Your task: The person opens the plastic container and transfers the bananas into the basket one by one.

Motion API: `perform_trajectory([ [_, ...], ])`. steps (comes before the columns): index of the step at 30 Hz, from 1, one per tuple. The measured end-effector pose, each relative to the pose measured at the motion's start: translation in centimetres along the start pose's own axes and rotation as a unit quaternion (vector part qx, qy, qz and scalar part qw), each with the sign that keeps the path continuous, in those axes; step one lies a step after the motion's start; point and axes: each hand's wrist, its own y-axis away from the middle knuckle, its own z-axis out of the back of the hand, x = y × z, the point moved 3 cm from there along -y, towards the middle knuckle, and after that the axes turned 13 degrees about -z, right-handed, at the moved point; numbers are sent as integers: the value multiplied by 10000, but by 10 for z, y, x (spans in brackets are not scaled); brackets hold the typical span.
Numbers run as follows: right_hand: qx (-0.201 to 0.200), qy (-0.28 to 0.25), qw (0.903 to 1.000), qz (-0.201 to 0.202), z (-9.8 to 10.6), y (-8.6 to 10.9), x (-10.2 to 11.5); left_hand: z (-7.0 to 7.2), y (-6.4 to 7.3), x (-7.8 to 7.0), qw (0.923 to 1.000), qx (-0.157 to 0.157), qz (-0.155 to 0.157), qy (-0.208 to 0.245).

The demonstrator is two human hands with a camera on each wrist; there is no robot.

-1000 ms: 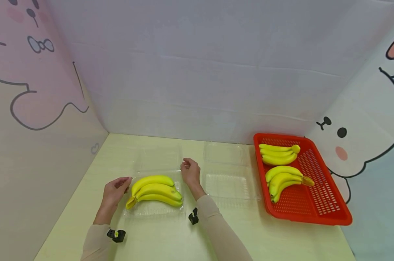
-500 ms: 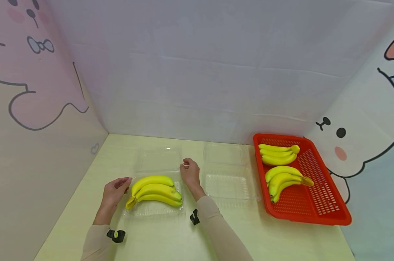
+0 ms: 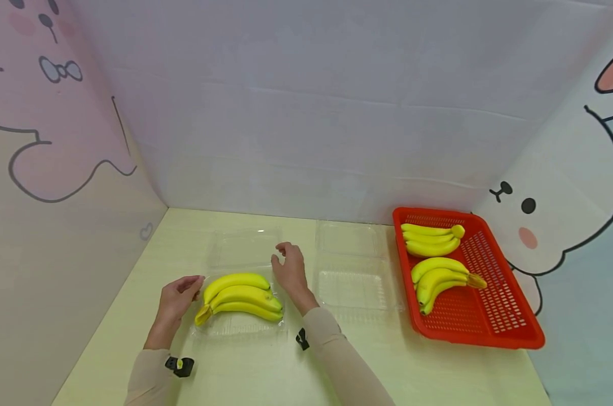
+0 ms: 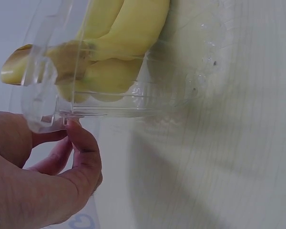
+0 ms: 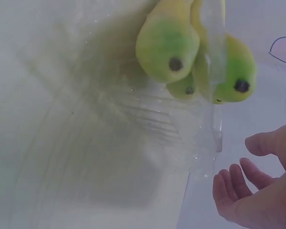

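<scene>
A bunch of yellow bananas (image 3: 242, 296) lies in a clear plastic clamshell box (image 3: 237, 329), its stem end toward the left. The box's lid (image 3: 247, 248) is folded back flat behind it. At the box's left edge, my left hand (image 3: 176, 296) pinches the rim between thumb and fingertips, as the left wrist view shows with the hand (image 4: 43, 186) close below the stem. My right hand (image 3: 291, 270) hovers by the back right corner, thumb and fingers apart. In the right wrist view that hand (image 5: 257, 191) holds nothing, beside the box wall and the greenish banana tips (image 5: 169, 50).
To the right stands a second clear box (image 3: 354, 287) with nothing in it, its lid (image 3: 349, 239) laid back toward the wall. A red plastic basket (image 3: 481, 336) at the far right holds two banana bunches (image 3: 433, 245). Printed cloth walls enclose the table.
My right hand has let go of the box's back right edge, moved slightly up and left, and spread its thumb from its fingers. The left hand and bananas stay put.
</scene>
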Motion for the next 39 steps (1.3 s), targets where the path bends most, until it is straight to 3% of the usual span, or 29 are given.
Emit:
perform_trajectory([
  [21,589,837,9893,1035,-8,19,14,0,4,-3,10000,-20,-15,34],
  [30,640,1377,9699,1906,-14,33,23,0,4,-2,10000,-17,0,49],
  [39,906,1628,9510,2467,-19,44,31,1,4,-4,9999,27,-11,151],
])
